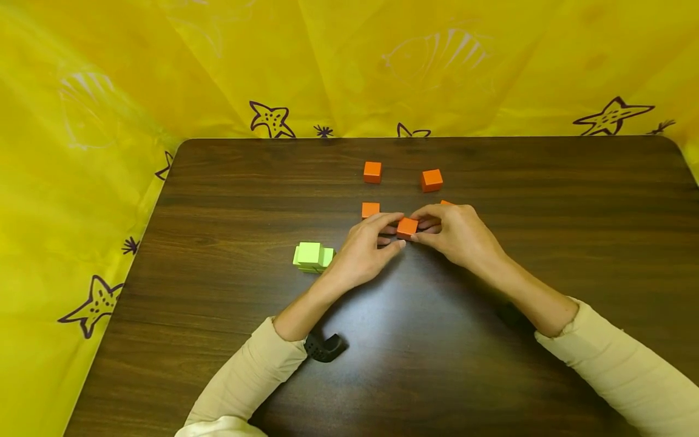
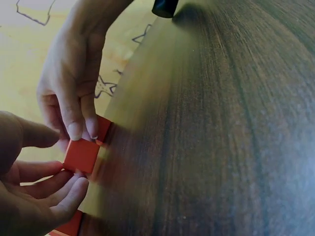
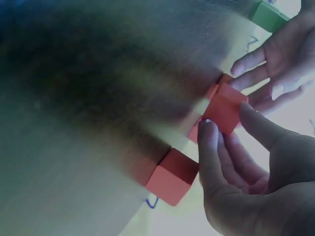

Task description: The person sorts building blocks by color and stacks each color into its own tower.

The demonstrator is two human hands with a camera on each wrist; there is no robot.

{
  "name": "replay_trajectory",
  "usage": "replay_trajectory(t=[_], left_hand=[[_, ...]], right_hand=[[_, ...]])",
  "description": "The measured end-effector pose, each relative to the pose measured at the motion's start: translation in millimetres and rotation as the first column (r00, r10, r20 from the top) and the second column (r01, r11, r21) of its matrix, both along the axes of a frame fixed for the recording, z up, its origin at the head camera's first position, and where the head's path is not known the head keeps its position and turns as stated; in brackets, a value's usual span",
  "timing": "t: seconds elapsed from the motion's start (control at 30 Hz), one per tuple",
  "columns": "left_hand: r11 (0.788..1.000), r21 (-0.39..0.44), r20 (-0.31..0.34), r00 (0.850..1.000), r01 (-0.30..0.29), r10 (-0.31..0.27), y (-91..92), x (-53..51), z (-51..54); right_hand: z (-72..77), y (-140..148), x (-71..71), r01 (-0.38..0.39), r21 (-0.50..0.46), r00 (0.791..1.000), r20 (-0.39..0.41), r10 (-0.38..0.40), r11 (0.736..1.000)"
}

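Between both hands is an orange cube (image 1: 407, 227), also close up in the left wrist view, where the same orange cube (image 2: 81, 156) shows its flat top. My right hand (image 1: 464, 237) pinches it between thumb and fingertips, as the right wrist view of the orange cube (image 3: 226, 109) also shows. On its other side, my left hand (image 1: 363, 252) has its fingers spread and loosely bent, fingertips close beside the cube. Whether they touch it is hard to tell. A second orange cube (image 1: 371, 209) lies just behind the left hand. Another orange cube (image 1: 446, 203) is mostly hidden by the right hand.
Two more orange cubes, one on the left (image 1: 373, 172) and one on the right (image 1: 431, 181), lie farther back. Light green blocks (image 1: 309, 255) sit clustered left of the left hand. A yellow patterned cloth (image 1: 349, 67) hangs behind the dark wooden table (image 1: 218, 194).
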State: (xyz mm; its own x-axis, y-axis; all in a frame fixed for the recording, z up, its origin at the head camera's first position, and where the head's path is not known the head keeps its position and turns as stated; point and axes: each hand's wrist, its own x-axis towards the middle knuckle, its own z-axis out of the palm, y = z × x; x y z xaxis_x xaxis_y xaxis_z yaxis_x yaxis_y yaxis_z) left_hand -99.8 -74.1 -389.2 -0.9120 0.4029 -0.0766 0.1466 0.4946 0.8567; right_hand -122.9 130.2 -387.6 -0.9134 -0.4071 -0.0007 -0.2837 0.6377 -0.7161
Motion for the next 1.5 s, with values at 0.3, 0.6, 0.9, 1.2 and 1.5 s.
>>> replay_trajectory(t=[0.3,0.6,0.9,1.2,1.5], left_hand=[[0.997,0.049,-0.026,0.998,-0.061,0.062,1.2,4.4,1.0],[0.991,0.094,-0.053,0.994,-0.091,0.096,1.3,9.2,0.5],[0.989,0.128,-0.060,0.994,-0.079,0.088,-0.1,18.9,0.9],[0.990,0.127,-0.078,0.994,-0.067,0.078,-3.1,30.1,1.5],[0.987,0.139,-0.067,0.993,-0.083,0.093,-7.0,40.8,1.5]], right_hand=[[4.1,5,6.4,-0.006,-0.078,1.000,-0.001,0.006,0.997],[8.1,11,13.9,-0.023,-0.100,1.000,-0.013,0.021,0.995],[10.0,13,27.4,-0.030,-0.130,0.999,-0.023,0.028,0.991],[9.0,12,40.9,-0.053,-0.180,0.999,-0.023,0.049,0.982],[8.6,7,48.7,-0.055,-0.203,0.998,-0.009,0.054,0.978]])
